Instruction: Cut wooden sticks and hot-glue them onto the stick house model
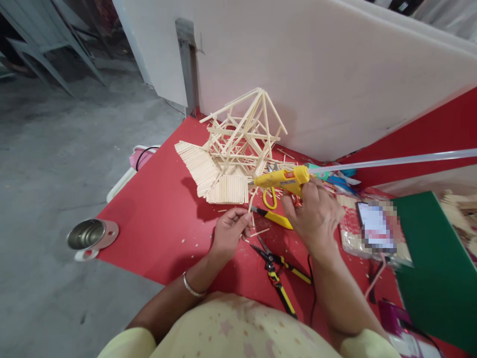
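Note:
My left hand (230, 229) pinches a thin wooden stick (251, 201) that points up toward the model. In my right hand (316, 214) is a yellow hot glue gun (281, 179), its nozzle aimed left near the stick's upper end; a long clear glue stick (391, 159) sticks out of its back. Just beyond both hands stands a model built of wooden sticks (242, 134), with an open frame on top and slatted panels (227, 190) at its front left. Whether the nozzle touches the stick I cannot tell.
Yellow-handled scissors (270, 199), a yellow utility knife (276, 217) and black-and-yellow cutters (274, 273) lie on the red table (160, 223). A metal cup (91, 236) stands at the left corner. Right are a phone (376, 226) and a green board (432, 268); a white panel (316, 74) rises behind.

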Tool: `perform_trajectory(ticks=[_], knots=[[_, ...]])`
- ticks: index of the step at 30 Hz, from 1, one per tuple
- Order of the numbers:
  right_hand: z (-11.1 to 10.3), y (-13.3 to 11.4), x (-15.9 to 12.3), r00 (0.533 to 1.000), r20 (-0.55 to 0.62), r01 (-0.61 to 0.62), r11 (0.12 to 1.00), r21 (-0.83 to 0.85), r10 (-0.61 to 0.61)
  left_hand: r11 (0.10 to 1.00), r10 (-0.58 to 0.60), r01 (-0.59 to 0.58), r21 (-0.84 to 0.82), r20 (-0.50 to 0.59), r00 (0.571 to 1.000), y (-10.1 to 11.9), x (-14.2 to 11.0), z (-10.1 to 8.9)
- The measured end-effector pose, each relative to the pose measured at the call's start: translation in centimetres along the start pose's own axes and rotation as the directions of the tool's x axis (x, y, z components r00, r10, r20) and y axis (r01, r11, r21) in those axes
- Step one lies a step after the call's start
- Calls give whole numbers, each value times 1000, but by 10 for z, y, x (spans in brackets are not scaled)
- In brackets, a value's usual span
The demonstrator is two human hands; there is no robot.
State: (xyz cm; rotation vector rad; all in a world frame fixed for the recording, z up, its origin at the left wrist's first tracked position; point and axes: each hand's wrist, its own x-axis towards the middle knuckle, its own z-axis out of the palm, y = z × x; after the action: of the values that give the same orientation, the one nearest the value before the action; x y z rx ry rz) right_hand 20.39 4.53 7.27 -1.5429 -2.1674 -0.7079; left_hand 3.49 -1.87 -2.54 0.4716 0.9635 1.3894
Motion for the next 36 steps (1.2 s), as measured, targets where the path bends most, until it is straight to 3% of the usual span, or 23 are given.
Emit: perform_trajectory(ticks=[10,27,32,34,36], knots=[[2,-5,7,998,-62,-9,1000,-4,8,1000,14,-14,-6,12,1000,2,-1,0],[-3,-1,-2,998,-61,-32,999,-6,32,999,-19,18,-33,-31,999,10,-2,6],[-18,22,-37,969,-92,-233,972,-19,231,997,-33,32,-75,-21,999,15,-3,10],[-26,40,-65,929,-40,-370,928,-47,368,996,-45,43,-85,-26,999,17,-3,12],[-31,61,-100,869,87,-482,874,-63,486,995,-58,56,-82,-23,998,18,-2,14]])
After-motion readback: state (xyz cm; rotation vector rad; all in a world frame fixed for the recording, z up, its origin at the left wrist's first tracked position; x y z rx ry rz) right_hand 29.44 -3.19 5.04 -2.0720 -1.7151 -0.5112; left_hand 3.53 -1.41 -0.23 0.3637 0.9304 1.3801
